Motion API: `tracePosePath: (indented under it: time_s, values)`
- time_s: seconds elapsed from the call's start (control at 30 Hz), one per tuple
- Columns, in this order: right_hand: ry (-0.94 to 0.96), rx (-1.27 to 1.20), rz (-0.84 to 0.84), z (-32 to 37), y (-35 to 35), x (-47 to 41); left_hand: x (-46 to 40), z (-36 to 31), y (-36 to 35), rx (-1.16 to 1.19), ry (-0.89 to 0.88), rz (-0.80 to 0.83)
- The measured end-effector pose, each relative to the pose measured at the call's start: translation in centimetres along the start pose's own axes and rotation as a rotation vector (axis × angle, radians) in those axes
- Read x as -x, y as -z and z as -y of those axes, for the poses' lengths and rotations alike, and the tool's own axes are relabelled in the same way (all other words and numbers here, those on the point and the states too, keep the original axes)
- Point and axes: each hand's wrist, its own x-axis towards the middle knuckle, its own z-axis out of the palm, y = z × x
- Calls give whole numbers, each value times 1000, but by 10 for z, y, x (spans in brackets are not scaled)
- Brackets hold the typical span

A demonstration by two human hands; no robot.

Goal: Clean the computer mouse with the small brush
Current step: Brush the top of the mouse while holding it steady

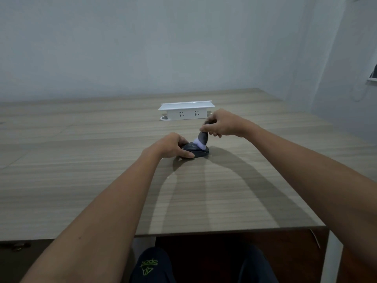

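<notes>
Mouse: a dark computer mouse (196, 152) lies flat on the wood-grain desk (81, 170), mid-desk.
Left hand: the left hand (172, 146) curls over the mouse from its 9 o'clock side, thumb along the near edge, pinning it down.
Right hand: the right hand (223, 123), at the mouse's 1 o'clock, pinches the handle of the small brush (202, 138), fingers closed round it.
Brush: tilted, white bristles touching the mouse's top.
Behind: a white socket box (186, 113) at 12 o'clock, apart from both hands.

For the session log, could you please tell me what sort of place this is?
Probably an office or study room: a wood-grain desk against bare pale walls, with a white pop-up socket box set into the desktop.
</notes>
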Motion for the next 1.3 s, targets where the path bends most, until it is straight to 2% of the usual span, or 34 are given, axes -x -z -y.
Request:
tracePosePath:
  time_s: [0.13,0.37,0.53,0.7,0.87,0.97,1.1,1.17,1.23,1.3]
  values:
    - [-60,244,60,-8,1,2,0,-1,-1,-14,-8,-10]
    - [-3,-134,-15,-6,-2,5,-1,-2,-2,-18,-3,-28]
    - [-46,90,-20,-13,2,6,1,-3,-3,-18,-1,-40]
    - [6,-58,-16,4,-4,5,1,-5,-3,-14,7,-39]
    - [-74,265,8,-11,0,6,2,-6,-5,-30,2,-54]
    - [-44,173,5,-11,-3,5,0,-8,-5,-45,10,-57]
    - [2,-75,-12,-6,-3,7,0,-7,-5,-52,20,-61]
    - [-16,-6,-17,-11,0,8,0,-7,-5,-63,14,-65]
    - [-42,177,7,-14,2,9,1,-7,-6,-61,7,-69]
    - [-50,205,20,-16,0,9,1,-8,-6,-59,8,-66]
